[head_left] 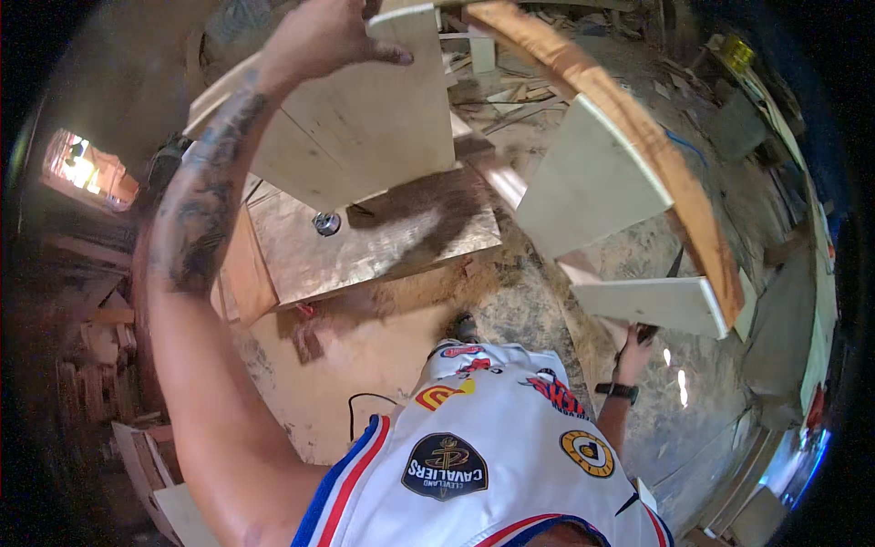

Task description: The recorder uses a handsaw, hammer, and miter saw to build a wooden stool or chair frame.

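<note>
My left hand (333,36) reaches up to a large pale wooden panel (365,128), its thumb along the face and its fingers curled by the upper edge. A long curved wooden rail (611,109) runs from the top down to the right. Two more pale boards join it: a wide one (592,182) and a narrower one (652,305) below. My right hand (633,351), wearing a dark wristband, is closed just under the narrower board. Something dark shows at its fingers, too small to name. A dark pointed piece stands above that board.
A plywood-topped workbench (383,242) stands beyond me, with a small round metal object (326,223) on it. Wood scraps (524,91) litter the floor at the back. Stacked timber (100,392) lies at the left, and a dark cable (369,397) by my body.
</note>
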